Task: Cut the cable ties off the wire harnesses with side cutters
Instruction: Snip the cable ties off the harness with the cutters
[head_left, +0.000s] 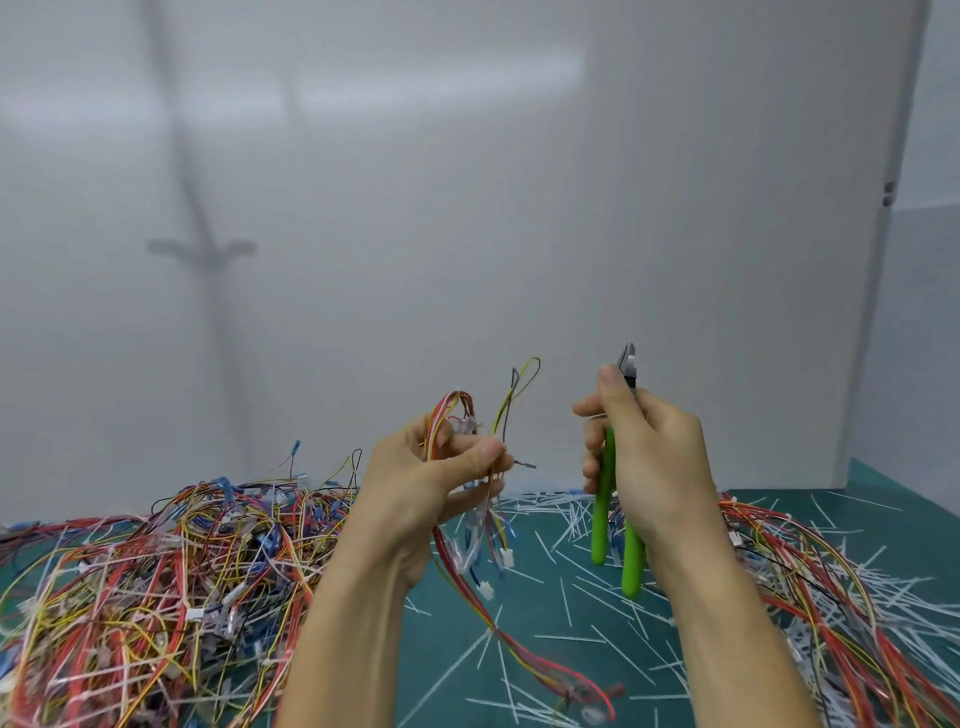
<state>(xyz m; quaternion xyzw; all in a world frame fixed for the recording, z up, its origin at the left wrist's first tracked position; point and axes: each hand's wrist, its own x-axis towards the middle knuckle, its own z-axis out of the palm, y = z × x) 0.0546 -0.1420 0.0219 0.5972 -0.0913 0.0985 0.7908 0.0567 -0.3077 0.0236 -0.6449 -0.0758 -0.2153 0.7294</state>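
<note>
wire harness (457, 405) held up off the desk (447, 649), its tail of red and yellow leads trailing down toward the near edge. left hand (431, 483) pinches the bundle between thumb and fingers, loops raised. likely this is to find the tie and present it to the blades. whether a tie is on it: too small to tell. right hand (644, 457) wraps the green handles of the side cutters (605, 514), nose up, well apart from the bundle. blades look closed or nearly so. no cut under way. loose yellow and black leads stick up between the hands and could stray into the blades. cut ties (540, 504) litter the desk. left pile (156, 571) of tangled harnesses, right pile (810, 561) likewise. white wall (467, 208) behind.
</note>
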